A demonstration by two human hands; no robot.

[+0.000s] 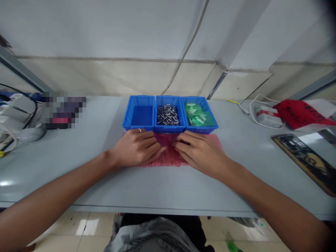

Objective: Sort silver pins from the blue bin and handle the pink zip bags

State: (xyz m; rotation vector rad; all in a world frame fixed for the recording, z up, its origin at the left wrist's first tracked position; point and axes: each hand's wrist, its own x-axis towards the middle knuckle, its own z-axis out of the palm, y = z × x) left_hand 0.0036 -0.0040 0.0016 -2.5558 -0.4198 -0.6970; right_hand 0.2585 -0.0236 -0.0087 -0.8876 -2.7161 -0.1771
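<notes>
Left hand (138,148) and right hand (201,151) rest curled on the translucent red plastic sheet (168,156); whether gripping, I cannot tell; behind it, three blue rectangular plastic bins (168,129).

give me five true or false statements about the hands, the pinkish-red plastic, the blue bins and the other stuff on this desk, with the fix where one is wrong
1. The bare left hand and bare right hand both touch the translucent pinkish-red plastic sheeting. True.
2. A thin silver-coloured ring is on the right hand. False: it is on the left hand.
3. Small shiny metal pins lie in the middle rectangular blue plastic bin. True.
4. The sheeting lies behind the middle bin. False: it lies in front, nearer the person.
5. A dark rectangular phone-shaped object with yellow patterning lies on the grey tabletop, right of both hands. True.
</notes>
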